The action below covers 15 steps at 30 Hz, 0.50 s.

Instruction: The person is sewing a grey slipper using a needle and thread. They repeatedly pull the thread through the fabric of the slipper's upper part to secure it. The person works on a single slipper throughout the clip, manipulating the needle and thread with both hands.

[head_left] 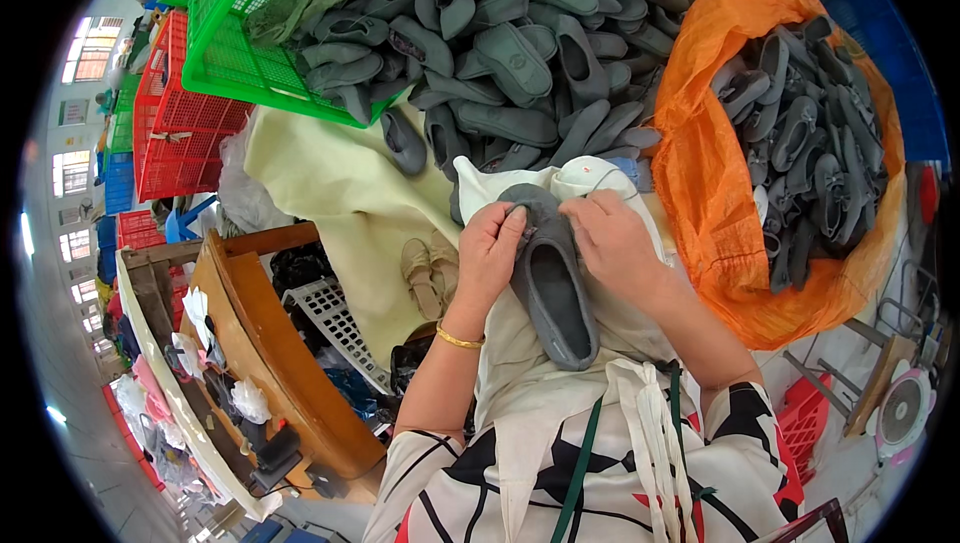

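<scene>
left hand (490, 240): pinching grey shoe (556, 288) near toe | right hand (612, 241): fingers beside toe | shoe pile (512, 63): beyond far edge of apron (518, 383)

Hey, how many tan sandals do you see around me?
2: a left one and a right one, side by side on the cream cloth, left of your left hand. Others may be hidden.
</scene>
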Tool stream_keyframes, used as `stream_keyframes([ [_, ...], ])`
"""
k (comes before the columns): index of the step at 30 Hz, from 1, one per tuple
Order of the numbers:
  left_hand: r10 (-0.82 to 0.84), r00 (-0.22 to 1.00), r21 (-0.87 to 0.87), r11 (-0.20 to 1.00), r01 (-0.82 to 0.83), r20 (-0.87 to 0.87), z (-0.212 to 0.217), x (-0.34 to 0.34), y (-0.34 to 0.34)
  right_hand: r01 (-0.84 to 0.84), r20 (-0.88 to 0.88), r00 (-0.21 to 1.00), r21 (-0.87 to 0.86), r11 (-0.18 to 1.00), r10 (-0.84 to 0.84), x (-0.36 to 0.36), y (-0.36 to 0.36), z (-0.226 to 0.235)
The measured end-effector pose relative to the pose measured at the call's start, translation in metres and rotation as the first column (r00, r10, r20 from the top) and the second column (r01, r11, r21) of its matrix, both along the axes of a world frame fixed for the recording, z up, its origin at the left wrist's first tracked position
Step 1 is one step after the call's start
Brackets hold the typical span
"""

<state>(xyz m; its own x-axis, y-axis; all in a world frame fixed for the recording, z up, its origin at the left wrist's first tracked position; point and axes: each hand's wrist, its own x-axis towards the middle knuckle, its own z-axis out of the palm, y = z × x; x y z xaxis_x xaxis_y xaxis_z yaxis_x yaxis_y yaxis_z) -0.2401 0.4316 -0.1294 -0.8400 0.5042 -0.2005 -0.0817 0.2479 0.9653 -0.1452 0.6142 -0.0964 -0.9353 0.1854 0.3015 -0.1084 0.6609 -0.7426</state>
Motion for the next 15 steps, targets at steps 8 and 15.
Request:
stream_keyframes([
  [8, -0.247, 0.901, -0.216, 0.960, 0.177, -0.358, 0.035, 0.000, -0.011, -0.135, 0.051, 0.991, 0.405, 0.904, 0.125, -0.019, 0.021, -0.024],
  [15, -0.220, 0.837, -0.235, 0.965, 0.113, -0.501, 0.026, 0.004, -0.011, 0.283, 0.284, 0.959, -0.932, 0.228, -0.029, -0.047, 0.006, -0.016],
])
